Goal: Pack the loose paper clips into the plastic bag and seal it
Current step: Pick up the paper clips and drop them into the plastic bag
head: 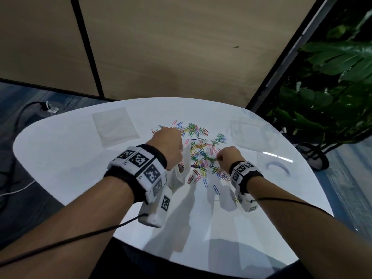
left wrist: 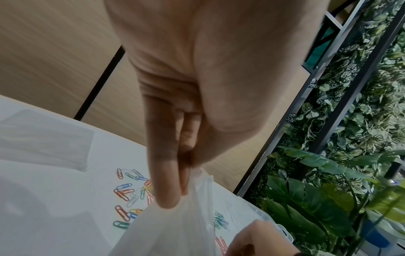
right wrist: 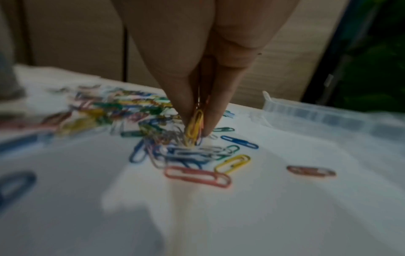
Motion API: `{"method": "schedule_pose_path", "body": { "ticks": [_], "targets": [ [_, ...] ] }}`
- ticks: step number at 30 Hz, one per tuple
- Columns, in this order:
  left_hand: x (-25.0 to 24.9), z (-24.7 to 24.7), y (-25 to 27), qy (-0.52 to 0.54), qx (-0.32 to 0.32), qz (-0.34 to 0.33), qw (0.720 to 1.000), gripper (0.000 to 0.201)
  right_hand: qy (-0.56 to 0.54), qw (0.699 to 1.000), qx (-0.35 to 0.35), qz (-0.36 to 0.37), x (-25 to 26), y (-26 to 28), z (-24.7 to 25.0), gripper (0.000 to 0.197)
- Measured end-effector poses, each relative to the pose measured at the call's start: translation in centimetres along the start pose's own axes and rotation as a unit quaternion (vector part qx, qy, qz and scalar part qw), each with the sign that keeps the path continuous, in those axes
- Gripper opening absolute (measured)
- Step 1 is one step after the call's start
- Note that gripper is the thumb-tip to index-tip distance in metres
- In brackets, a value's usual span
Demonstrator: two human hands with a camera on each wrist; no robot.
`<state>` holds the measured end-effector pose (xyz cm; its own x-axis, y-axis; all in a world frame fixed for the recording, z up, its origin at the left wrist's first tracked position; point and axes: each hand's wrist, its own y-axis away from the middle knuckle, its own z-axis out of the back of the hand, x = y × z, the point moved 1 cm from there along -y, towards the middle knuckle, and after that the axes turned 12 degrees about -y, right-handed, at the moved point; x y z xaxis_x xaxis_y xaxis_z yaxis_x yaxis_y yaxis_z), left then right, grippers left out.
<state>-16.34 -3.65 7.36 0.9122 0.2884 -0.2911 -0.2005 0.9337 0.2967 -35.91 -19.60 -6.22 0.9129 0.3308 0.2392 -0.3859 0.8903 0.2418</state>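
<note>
Many coloured paper clips (head: 201, 152) lie scattered on the white table (head: 80, 168). My left hand (head: 167, 146) pinches the top edge of a clear plastic bag (head: 182, 168) and holds it up; a few clips show inside it. In the left wrist view the left hand's fingers (left wrist: 166, 190) grip the bag (left wrist: 175, 230) at its rim. My right hand (head: 225, 158) is at the right of the pile, its fingertips (right wrist: 210, 121) pinching a yellow paper clip (right wrist: 194, 126) and some others just above the heap (right wrist: 192, 154).
A flat stack of empty bags (head: 115, 127) lies at the back left of the table. A clear plastic box (head: 249, 131) sits at the back right, its wall (right wrist: 317, 114) near the right hand. Green plants (head: 332, 87) stand beyond the table's right edge.
</note>
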Motion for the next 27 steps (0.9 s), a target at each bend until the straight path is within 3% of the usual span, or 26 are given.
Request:
{"method": "schedule_pose_path", "body": {
  "ticks": [2,4,7,10,11,15,18,19,22,23,27],
  "targets": [
    [0.2,0.0,0.0,0.003,0.001,0.000,1.000,0.026,-0.098,0.994,-0.010,-0.055,-0.9,0.1,0.8,0.020],
    [0.2,0.1,0.0,0.010,-0.001,0.003,1.000,0.024,-0.257,0.958,-0.008,-0.127,-1.9,0.4,1.7,0.008],
    [0.2,0.2,-0.2,0.021,-0.006,0.008,1.000,0.026,-0.477,0.862,-0.005,-0.168,-2.0,1.3,3.6,0.009],
    [0.0,0.2,-0.3,0.025,-0.006,0.013,1.000,0.026,-0.673,0.725,0.000,-0.150,0.8,3.3,5.8,0.016],
    [0.0,0.2,-0.3,0.024,-0.006,0.015,1.000,0.025,-0.708,0.692,0.013,-0.137,1.9,3.9,6.3,0.022],
    [-0.2,0.2,-0.3,0.026,-0.014,0.024,0.999,0.025,-0.760,0.633,0.101,-0.105,6.8,6.4,6.5,0.029],
    [-0.3,0.2,-0.2,0.027,-0.021,0.031,0.999,0.024,-0.767,0.619,0.137,-0.102,9.6,7.8,5.0,0.024],
    [-0.4,0.1,-0.3,0.028,-0.021,0.032,0.999,0.024,-0.758,0.630,0.138,-0.100,10.2,8.2,4.5,0.020],
    [-0.7,-0.1,-0.3,0.028,-0.021,0.031,0.999,0.026,-0.691,0.708,0.108,-0.093,11.5,8.6,3.0,0.009],
    [-0.8,-0.3,-0.4,0.025,-0.021,0.029,0.999,0.027,-0.670,0.729,0.101,-0.092,11.7,8.4,2.7,0.015],
    [-1.1,-0.8,-0.6,0.018,-0.022,0.020,0.999,0.026,-0.617,0.770,0.126,-0.103,12.6,8.0,2.0,0.037]
  ]
}}
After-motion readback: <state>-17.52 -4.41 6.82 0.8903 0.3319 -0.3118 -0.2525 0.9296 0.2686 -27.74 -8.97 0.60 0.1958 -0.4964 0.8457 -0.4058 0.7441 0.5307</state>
